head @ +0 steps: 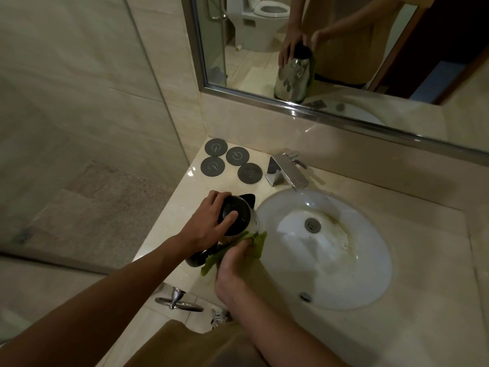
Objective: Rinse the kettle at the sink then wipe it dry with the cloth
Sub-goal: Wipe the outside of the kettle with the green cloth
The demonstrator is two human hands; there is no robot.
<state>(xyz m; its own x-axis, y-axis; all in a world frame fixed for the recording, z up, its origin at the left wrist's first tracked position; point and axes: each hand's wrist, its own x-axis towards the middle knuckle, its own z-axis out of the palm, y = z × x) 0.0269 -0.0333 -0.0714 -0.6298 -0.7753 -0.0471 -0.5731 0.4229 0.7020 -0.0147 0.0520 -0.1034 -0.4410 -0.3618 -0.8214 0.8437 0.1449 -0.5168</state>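
Note:
A shiny steel kettle (244, 218) with a black lid and black handle stands on the marble counter, just left of the white sink basin (352, 284). My left hand (209, 223) rests on top of its lid, fingers spread over it. My right hand (232, 263) grips a green cloth (254, 243) and presses it against the kettle's lower side, near the handle. The cloth hides part of the kettle's body. The mirror (344, 35) repeats the kettle and both hands.
Several dark round coasters (232, 161) lie at the counter's back left corner. A chrome faucet (287, 170) stands behind the basin, with no water running. A glass shower panel (148, 70) rises at the left. A chrome towel ring (178, 303) hangs below the counter edge.

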